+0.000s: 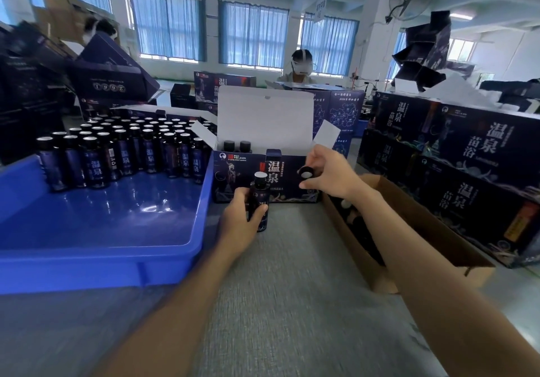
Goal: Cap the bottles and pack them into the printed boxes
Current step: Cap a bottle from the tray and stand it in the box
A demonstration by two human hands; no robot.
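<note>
My left hand [239, 224] grips a dark labelled bottle [260, 198] upright on the table; its silver-sealed mouth has no cap. My right hand [327, 172] pinches a black cap [305, 173] a little to the right of and level with the bottle's top. Right behind them stands a printed box [280, 178] with its white lid up; two capped bottles [237, 146] show inside at its left end.
A blue tray [102, 230] on the left holds several uncapped bottles [122, 148]. A brown carton [409, 224] with caps lies on the right. Stacks of printed boxes [467, 157] stand at the right and back. A person sits beyond the table.
</note>
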